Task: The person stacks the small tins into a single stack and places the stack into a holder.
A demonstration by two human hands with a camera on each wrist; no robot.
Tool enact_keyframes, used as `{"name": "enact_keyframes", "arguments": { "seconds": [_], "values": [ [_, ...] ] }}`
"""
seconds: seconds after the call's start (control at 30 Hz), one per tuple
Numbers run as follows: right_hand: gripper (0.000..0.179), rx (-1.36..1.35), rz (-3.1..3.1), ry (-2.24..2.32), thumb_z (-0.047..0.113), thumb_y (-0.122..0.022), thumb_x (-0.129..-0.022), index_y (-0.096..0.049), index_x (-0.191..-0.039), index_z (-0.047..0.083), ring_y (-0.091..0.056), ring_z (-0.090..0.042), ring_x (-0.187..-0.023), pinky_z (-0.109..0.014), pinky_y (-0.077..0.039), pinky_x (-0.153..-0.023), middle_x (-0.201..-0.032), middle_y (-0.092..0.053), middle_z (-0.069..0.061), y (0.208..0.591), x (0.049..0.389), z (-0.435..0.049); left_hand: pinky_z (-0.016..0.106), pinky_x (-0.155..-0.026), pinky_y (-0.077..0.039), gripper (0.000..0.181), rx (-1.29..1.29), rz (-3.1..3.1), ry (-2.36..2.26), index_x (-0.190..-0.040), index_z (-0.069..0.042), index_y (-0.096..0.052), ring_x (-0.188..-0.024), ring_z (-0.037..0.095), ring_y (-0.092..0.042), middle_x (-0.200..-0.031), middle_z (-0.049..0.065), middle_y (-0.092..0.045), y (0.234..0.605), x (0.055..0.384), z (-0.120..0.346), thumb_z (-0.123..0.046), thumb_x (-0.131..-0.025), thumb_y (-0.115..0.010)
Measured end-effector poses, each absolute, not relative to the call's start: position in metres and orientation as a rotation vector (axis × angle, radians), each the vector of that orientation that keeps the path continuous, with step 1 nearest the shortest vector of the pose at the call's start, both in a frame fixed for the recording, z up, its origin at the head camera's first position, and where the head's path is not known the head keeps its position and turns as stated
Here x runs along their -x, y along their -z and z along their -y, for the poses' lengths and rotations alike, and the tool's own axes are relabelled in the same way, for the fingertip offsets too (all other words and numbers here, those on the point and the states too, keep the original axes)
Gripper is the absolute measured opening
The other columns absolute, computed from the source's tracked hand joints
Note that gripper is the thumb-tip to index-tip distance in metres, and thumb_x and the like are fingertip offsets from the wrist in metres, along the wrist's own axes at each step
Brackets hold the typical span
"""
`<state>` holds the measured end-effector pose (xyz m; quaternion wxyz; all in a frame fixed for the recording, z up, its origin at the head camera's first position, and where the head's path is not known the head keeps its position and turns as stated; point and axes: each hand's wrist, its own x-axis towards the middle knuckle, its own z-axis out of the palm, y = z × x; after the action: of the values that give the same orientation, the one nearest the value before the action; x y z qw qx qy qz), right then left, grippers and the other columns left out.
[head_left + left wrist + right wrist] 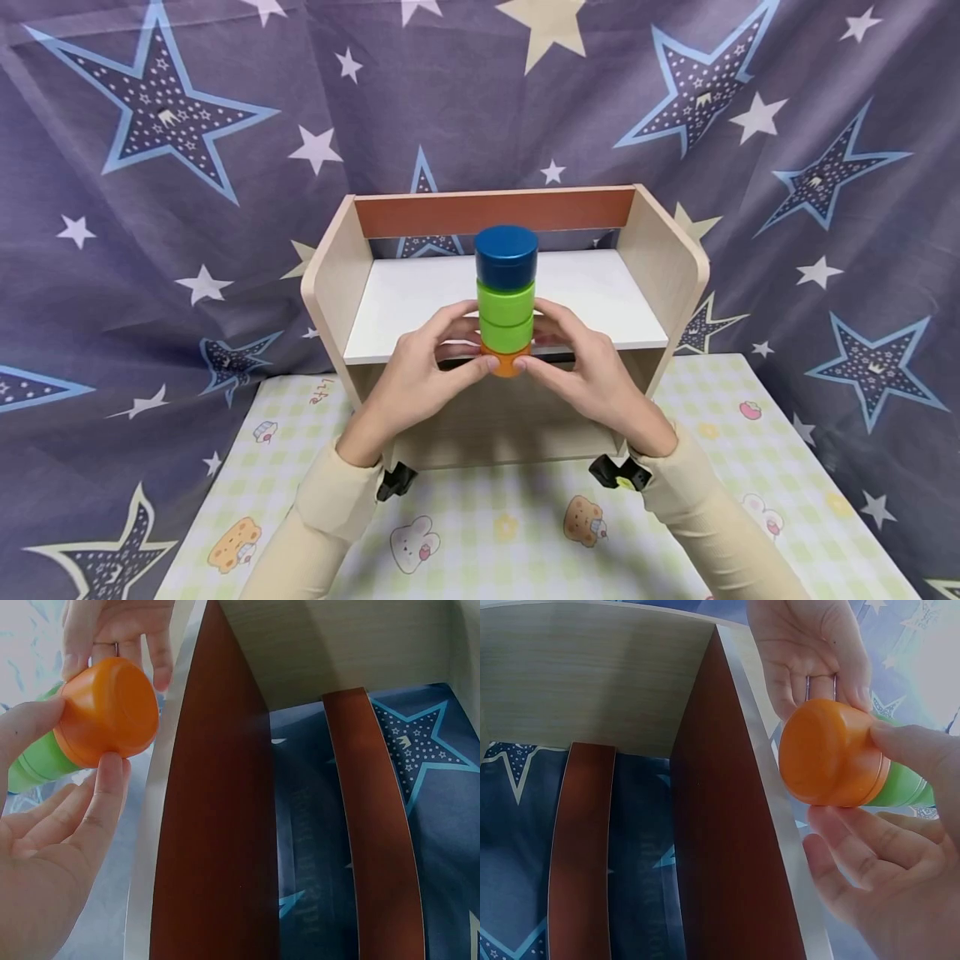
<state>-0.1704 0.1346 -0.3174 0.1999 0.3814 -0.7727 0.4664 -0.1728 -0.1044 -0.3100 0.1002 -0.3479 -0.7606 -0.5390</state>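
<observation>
A stack of cups stands upright between my hands above the front of the shelf: a dark blue cup (pixel 506 260) on top, two green cups (pixel 506 307) below it and an orange cup (pixel 505 363) at the bottom. My left hand (pixel 426 360) grips the stack from the left, its thumb on the orange cup. From the right, my right hand (pixel 588 367) holds it the same way, thumb near the other thumb. The left wrist view shows the orange cup's rounded bottom (pixel 135 697) with fingertips around it. In the right wrist view, the right fingers (pixel 870 847) touch its side.
A small wooden shelf (pixel 352 283) with a white top board (pixel 420 292) and a reddish-brown back rail (pixel 495 212) stands behind the hands. Beneath it lies a checked tablecloth (pixel 480 567). A purple curtain with stars (pixel 247 67) hangs behind.
</observation>
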Motion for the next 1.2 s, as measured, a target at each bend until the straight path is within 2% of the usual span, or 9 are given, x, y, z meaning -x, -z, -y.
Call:
{"name": "enact_keyframes", "arguments": {
  "seconds": [0.37,0.67,0.97,1.2],
  "values": [
    [0.069,-1.033,2.185,-1.321,0.004,-0.079,-0.087,-0.045,-0.147,0.007,-0.066,-0.018,-0.103,-0.039,-0.058,-0.087,-0.125,-0.068,-0.008,0.318,0.178,-0.135,0.029,-0.088,-0.058,0.064,0.992,2.273,1.613,-0.144,-0.017,-0.05,-0.103,0.016,-0.068,-0.119,0.004,-0.068,0.31,0.18,0.102,-0.015,-0.088,-0.08],
    [0.067,-1.024,2.183,-1.346,0.005,-0.076,-0.089,-0.044,-0.147,0.007,-0.065,-0.017,-0.108,-0.037,-0.057,-0.09,-0.125,-0.067,-0.008,0.32,0.183,-0.134,0.032,-0.089,-0.058,0.063,0.928,2.291,1.679,-0.144,-0.014,-0.05,-0.104,0.018,-0.068,-0.122,0.006,-0.068,0.311,0.186,0.1,-0.014,-0.088,-0.079],
    [0.066,-1.008,2.21,-1.342,0.007,-0.074,-0.091,-0.042,-0.149,0.009,-0.064,-0.018,-0.11,-0.037,-0.056,-0.092,-0.126,-0.066,-0.009,0.319,0.186,-0.132,0.032,-0.091,-0.057,0.062,0.892,2.314,1.697,-0.146,-0.016,-0.049,-0.108,0.019,-0.066,-0.125,0.006,-0.065,0.313,0.188,0.1,-0.015,-0.091,-0.077],
    [0.068,-0.944,2.207,-1.362,0.011,-0.076,-0.091,-0.042,-0.149,0.011,-0.062,-0.019,-0.112,-0.036,-0.057,-0.092,-0.126,-0.063,-0.009,0.319,0.188,-0.13,0.029,-0.092,-0.056,0.062,0.879,2.286,1.669,-0.145,-0.014,-0.048,-0.11,0.019,-0.065,-0.125,0.008,-0.064,0.315,0.19,0.098,-0.009,-0.091,-0.076]
  ]
}}
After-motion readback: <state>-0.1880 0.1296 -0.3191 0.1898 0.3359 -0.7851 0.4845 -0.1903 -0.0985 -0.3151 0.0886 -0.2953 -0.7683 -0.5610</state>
